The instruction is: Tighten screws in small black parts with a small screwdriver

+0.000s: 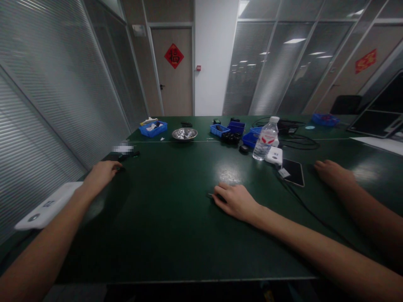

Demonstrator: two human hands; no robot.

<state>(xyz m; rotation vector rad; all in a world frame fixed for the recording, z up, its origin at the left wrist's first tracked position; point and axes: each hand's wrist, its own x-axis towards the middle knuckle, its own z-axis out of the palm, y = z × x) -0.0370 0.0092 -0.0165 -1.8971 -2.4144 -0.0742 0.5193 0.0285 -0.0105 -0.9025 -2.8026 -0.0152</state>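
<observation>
My left hand (102,176) is at the left side of the green table (170,226), with its fingers curled together around a small dark object (121,169) that is too dim to name. Just beyond it lie some black items (134,154) and a blurred white one (123,149). My right hand (236,200) rests low over the table's middle, thumb and fingers pinched. From them a short, thin, pale-tipped piece (210,195) sticks out to the left; the rest of it is hidden in the hand.
Another person's hand (334,172) lies at the right, near a dark tablet-like slab (294,172). A water bottle (266,139) stands beside a white box (275,155). Farther back are a metal bowl (176,134), blue trays (153,131) and black cables (310,145). A white device (47,209) is at left.
</observation>
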